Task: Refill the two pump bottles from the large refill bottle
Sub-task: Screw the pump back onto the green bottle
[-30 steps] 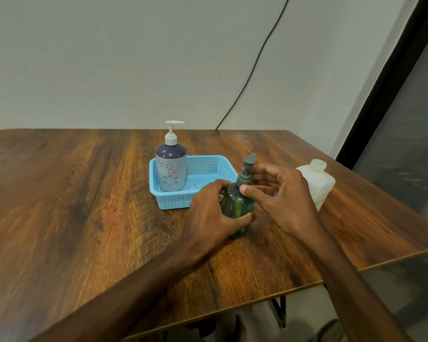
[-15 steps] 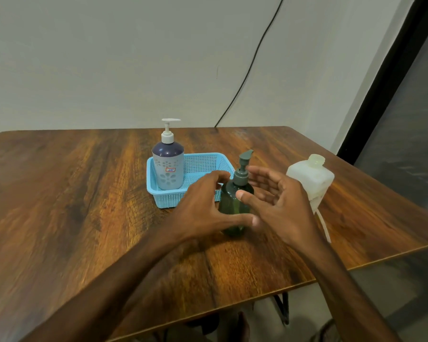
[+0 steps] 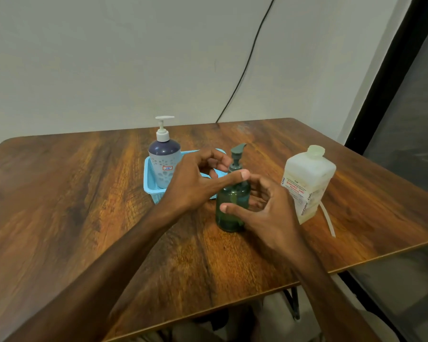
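Observation:
A green pump bottle [image 3: 230,221] stands on the wooden table [image 3: 84,218], in front of a blue basket [image 3: 149,187]. My right hand [image 3: 267,215] wraps its body, thumb on the front and fingers behind. My left hand [image 3: 195,183] is at the bottle's neck, thumb across the front of the pump collar and fingers curled on its left side. A purple-and-grey pump bottle [image 3: 164,160] with a white pump stands upright in the basket's left end. The large white refill bottle [image 3: 307,186] stands upright to the right, cap on.
A thin white tube [image 3: 328,222] lies on the table right of the refill bottle, near the table's right edge. A black cable [image 3: 245,67] runs down the wall behind. A dark window frame stands at the right.
The hands swapped places on the green bottle: my left hand left its body and rose to the neck, and my right hand dropped from the pump to the body.

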`<move>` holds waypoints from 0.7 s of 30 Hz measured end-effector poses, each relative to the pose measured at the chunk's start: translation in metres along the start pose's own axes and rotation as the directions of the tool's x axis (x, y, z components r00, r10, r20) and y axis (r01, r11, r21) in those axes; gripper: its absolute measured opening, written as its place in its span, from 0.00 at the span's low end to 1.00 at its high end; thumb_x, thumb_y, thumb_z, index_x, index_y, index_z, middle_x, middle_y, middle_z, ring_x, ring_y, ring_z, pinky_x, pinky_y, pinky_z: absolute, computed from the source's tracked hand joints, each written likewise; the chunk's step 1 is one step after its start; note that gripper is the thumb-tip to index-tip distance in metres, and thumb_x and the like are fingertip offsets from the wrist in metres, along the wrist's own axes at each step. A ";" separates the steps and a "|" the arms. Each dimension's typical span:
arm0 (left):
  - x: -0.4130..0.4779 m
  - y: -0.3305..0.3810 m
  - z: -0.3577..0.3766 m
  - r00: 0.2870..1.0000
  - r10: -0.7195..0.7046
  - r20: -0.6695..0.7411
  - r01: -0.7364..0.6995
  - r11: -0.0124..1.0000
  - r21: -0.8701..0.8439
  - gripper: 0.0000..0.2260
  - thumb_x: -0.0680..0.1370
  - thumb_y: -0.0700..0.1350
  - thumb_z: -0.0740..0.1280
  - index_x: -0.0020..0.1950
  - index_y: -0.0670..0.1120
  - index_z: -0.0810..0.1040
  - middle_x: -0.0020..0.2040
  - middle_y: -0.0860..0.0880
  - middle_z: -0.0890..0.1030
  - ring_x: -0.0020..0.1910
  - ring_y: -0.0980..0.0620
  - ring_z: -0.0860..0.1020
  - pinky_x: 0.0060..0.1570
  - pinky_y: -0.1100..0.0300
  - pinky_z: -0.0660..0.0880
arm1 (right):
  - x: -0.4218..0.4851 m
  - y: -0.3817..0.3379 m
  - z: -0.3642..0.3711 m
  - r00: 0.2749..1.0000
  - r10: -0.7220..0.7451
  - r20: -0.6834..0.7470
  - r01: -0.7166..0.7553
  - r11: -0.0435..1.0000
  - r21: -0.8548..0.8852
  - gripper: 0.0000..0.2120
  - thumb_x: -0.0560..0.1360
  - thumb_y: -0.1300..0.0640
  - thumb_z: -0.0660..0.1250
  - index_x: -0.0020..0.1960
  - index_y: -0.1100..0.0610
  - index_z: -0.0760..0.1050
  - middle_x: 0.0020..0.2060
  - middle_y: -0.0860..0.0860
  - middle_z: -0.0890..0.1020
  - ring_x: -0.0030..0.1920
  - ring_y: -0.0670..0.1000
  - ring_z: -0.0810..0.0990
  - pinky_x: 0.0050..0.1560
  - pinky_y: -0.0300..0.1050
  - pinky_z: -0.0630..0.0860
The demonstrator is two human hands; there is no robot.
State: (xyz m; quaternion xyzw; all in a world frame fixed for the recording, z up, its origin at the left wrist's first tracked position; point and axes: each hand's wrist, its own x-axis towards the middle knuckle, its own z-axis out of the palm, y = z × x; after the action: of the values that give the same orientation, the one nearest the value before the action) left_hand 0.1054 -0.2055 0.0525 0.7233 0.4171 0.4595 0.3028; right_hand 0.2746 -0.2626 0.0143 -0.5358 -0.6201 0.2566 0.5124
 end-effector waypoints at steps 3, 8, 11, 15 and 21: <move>0.000 0.000 -0.001 0.999 0.026 0.040 -0.025 1.000 -0.017 0.20 0.68 0.59 0.78 0.53 0.49 0.84 0.47 0.53 0.85 0.45 0.58 0.83 0.46 0.66 0.80 | 0.001 0.002 -0.002 1.000 -0.010 0.013 0.009 1.000 0.010 0.33 0.64 0.47 0.82 0.66 0.47 0.75 0.59 0.41 0.82 0.58 0.39 0.81 0.58 0.42 0.81; -0.001 0.003 -0.009 0.993 0.035 0.115 -0.030 0.999 -0.044 0.10 0.74 0.51 0.77 0.54 0.57 0.82 0.49 0.56 0.86 0.51 0.60 0.83 0.49 0.67 0.79 | 0.003 0.006 -0.002 1.000 -0.007 0.028 0.007 1.000 0.030 0.34 0.64 0.47 0.82 0.67 0.48 0.75 0.60 0.42 0.82 0.59 0.41 0.81 0.59 0.47 0.81; 0.002 0.003 -0.010 0.987 0.032 0.155 -0.021 0.997 -0.076 0.10 0.78 0.42 0.73 0.58 0.51 0.81 0.51 0.53 0.87 0.53 0.57 0.84 0.54 0.61 0.81 | 0.002 0.006 -0.001 0.999 -0.009 0.030 0.008 0.998 0.054 0.36 0.64 0.48 0.82 0.69 0.48 0.74 0.60 0.40 0.81 0.58 0.38 0.81 0.58 0.42 0.81; 0.002 0.006 -0.003 0.976 0.062 0.210 -0.025 0.984 -0.176 0.13 0.81 0.31 0.61 0.61 0.38 0.81 0.54 0.47 0.86 0.56 0.55 0.84 0.55 0.66 0.77 | 0.002 0.007 0.000 1.000 -0.007 0.024 0.005 0.998 0.069 0.38 0.63 0.49 0.83 0.70 0.49 0.73 0.62 0.41 0.81 0.59 0.39 0.81 0.57 0.40 0.81; 0.003 0.001 0.006 0.978 0.038 0.203 -0.022 0.997 -0.080 0.20 0.76 0.53 0.68 0.66 0.50 0.80 0.61 0.56 0.83 0.62 0.59 0.80 0.61 0.56 0.79 | 0.002 0.005 0.000 0.999 0.013 0.031 -0.015 0.998 0.054 0.32 0.63 0.49 0.82 0.65 0.47 0.75 0.58 0.39 0.81 0.57 0.37 0.81 0.57 0.40 0.81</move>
State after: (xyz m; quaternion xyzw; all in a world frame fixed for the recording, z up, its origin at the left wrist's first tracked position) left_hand 0.1122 -0.2033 0.0519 0.7608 0.3545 0.4030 0.3647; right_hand 0.2766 -0.2592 0.0109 -0.5221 -0.6169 0.2851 0.5154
